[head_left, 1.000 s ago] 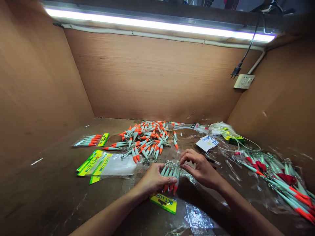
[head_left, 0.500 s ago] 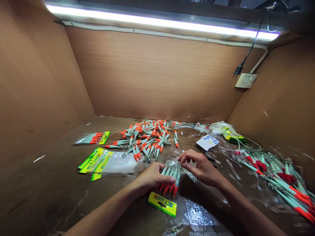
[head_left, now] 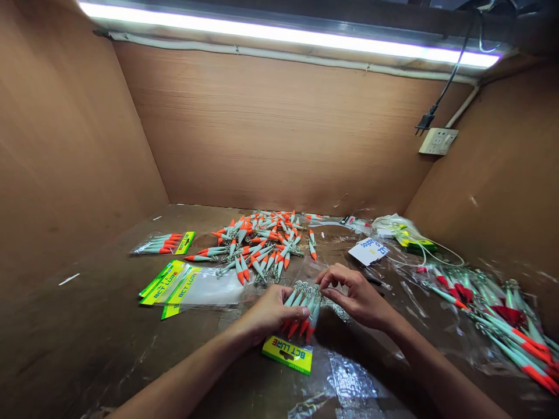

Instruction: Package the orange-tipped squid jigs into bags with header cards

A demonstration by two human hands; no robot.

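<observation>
My left hand (head_left: 267, 314) is closed round a small bunch of pale green lures with orange tips (head_left: 302, 314), which lie in a clear bag with a yellow "BCT LURE" header card (head_left: 287, 354). My right hand (head_left: 356, 297) pinches the hooked ends of the bunch and the bag's open mouth. Both hands rest low over the dark tabletop, near its front middle.
A loose heap of the same lures (head_left: 259, 241) lies behind the hands. Empty yellow-topped bags (head_left: 183, 288) sit to the left, one filled bag (head_left: 163, 244) farther left. More bagged lures (head_left: 493, 314) spread at the right. A wall socket (head_left: 438, 141) is mounted on the right wall.
Both hands and the bagged bunch have stayed in nearly the same spot; the lures sit slightly deeper in the bag. The view has tilted a little.
</observation>
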